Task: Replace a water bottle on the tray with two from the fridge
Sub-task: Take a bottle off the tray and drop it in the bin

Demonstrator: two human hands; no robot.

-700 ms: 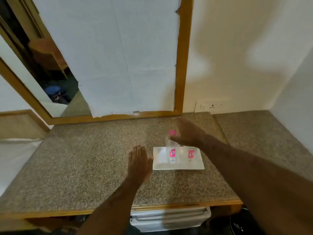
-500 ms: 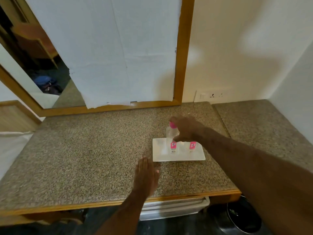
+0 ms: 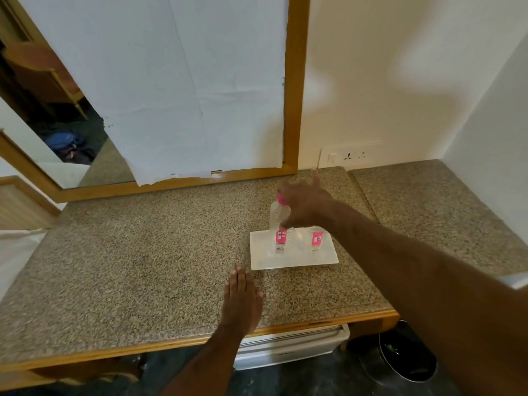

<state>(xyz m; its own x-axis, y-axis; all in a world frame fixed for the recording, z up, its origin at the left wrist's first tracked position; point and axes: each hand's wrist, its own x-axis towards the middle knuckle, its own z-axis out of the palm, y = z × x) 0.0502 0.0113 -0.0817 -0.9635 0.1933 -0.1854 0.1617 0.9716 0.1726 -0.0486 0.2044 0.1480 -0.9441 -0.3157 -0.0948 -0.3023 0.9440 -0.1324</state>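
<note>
- Right hand (image 3: 304, 205) fingers curl round left bottle (image 3: 278, 224) on tray (image 3: 294, 260); sloppy release could tip it into its neighbour (image 3: 315, 238).
- Left hand (image 3: 241, 301) flat, open, holding nothing.

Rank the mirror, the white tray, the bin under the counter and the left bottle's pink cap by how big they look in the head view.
1. mirror
2. white tray and bin: look alike, and the bin is partly hidden, so unranked
3. pink cap
</note>
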